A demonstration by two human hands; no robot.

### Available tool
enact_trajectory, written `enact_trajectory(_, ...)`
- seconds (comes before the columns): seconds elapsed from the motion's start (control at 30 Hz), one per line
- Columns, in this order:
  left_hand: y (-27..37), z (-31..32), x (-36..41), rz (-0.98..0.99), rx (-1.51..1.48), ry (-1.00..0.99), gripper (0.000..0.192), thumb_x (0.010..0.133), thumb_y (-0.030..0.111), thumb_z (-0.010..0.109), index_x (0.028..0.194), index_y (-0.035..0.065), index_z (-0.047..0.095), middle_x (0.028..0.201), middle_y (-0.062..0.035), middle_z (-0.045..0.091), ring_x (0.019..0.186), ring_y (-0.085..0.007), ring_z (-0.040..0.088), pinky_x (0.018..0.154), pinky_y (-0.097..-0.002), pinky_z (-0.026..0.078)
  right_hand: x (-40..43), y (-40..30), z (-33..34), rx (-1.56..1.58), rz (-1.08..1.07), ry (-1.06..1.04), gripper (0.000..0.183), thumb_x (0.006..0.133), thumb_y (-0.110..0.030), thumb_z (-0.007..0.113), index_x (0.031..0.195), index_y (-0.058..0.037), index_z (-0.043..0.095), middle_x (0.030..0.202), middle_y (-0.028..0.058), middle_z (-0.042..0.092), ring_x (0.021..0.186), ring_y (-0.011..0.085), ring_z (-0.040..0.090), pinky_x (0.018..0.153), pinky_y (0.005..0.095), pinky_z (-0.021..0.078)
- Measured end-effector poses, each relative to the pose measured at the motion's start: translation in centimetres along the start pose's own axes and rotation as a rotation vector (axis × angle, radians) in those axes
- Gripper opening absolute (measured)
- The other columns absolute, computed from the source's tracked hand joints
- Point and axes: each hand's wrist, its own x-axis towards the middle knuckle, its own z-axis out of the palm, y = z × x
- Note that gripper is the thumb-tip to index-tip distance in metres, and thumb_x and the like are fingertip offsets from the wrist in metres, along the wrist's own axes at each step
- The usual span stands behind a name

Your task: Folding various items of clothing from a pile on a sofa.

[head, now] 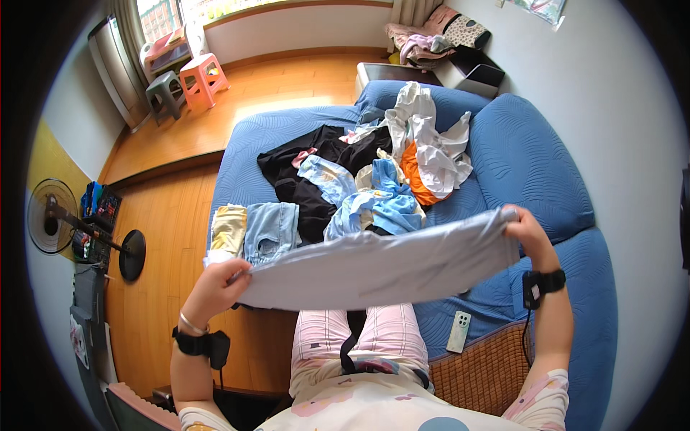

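A pale grey-blue garment (377, 269), slightly blurred, is stretched lengthwise above my lap. My left hand (223, 283) grips one end of it, and my right hand (525, 231) pinches the other end, held higher. Behind the cloth, on the blue sofa, lie folded light-blue denim garment (272, 226) and a folded yellow-and-white garment (229, 229), side by side. Loose clothes are heaped farther off: black clothing (302, 188), light-blue printed clothing (377, 207), an orange piece (414, 172) and white clothing (428, 145). The hanging garment hides the front of the sofa.
A phone (458, 331) rests on the blue sofa cover (550, 167), beside a brown woven mat (480, 372). At the left a standing fan (132, 256) is on the wooden floor. Plastic stools (202, 81) stand near the window. Past the sofa is an open box (469, 73).
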Motion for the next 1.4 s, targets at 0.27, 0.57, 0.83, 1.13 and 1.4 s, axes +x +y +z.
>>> enact_trajectory(0.27, -4.1, 5.4, 3.4, -0.069, 0.015, -0.34, 0.021, 0.088, 0.015, 0.061, 0.101, -0.0021, 0.065, 0.087, -0.0163, 0.068, 0.079, -0.0258, 0.066, 0.074, -0.0328, 0.051, -0.1, 12.3, 1.9, -0.038, 0.308, -0.072, 0.032, 0.072, -0.006, 0.059, 0.103, 0.0008, 0.06, 0.089, 0.0031, 0.061, 0.08, 0.0127, 0.056, 0.078, 0.028, 0.0478)
enact_trajectory(0.57, -15.4, 23.7, 12.2, 0.012, 0.034, -0.111, 0.019, 0.09, 0.016, 0.059, 0.101, 0.0016, 0.065, 0.092, -0.0206, 0.068, 0.087, -0.0374, 0.066, 0.077, -0.041, 0.052, 1.5, 29.1, 3.4, -0.522, 0.279, 0.384, 0.034, 0.07, -0.015, 0.065, 0.099, 0.0025, 0.057, 0.094, 0.0229, 0.068, 0.09, 0.0351, 0.067, 0.08, 0.0401, 0.0514)
enact_trajectory(0.83, -17.4, 26.0, 12.8, -0.016, 0.152, 0.101, 0.038, 0.085, 0.022, 0.067, 0.119, 0.0094, 0.058, 0.108, -0.0164, 0.063, 0.101, -0.0363, 0.06, 0.087, -0.0437, 0.048, 0.5, 31.7, 3.5, -0.723, 0.397, 0.486, 0.04, 0.073, -0.013, 0.062, 0.109, -0.0009, 0.052, 0.099, 0.027, 0.066, 0.095, 0.0442, 0.063, 0.083, 0.0464, 0.0501)
enact_trajectory(1.13, -26.3, 24.9, -4.8, -1.268, -0.547, -0.431, 0.08, 0.092, 0.069, 0.043, 0.126, -0.0037, 0.049, 0.117, -0.0248, 0.061, 0.103, -0.0306, 0.063, 0.087, -0.0453, 0.05, 1.7, 24.3, 21.3, -0.548, 0.038, -0.251, 0.042, 0.077, -0.02, 0.071, 0.114, -0.0033, 0.062, 0.111, 0.0177, 0.065, 0.103, 0.0315, 0.064, 0.091, 0.0385, 0.0501)
enact_trajectory(1.4, -23.8, 28.5, -7.0, -0.978, -1.455, -0.167, 0.058, 0.102, 0.045, 0.039, 0.137, -0.0002, 0.047, 0.14, -0.0126, 0.051, 0.128, -0.0247, 0.047, 0.112, -0.041, 0.031, -0.3, 16.0, 39.2, -0.914, -0.526, -0.841, 0.046, 0.073, -0.021, 0.073, 0.113, -0.0068, 0.055, 0.093, 0.0129, 0.062, 0.091, 0.0325, 0.064, 0.083, 0.0428, 0.0494)
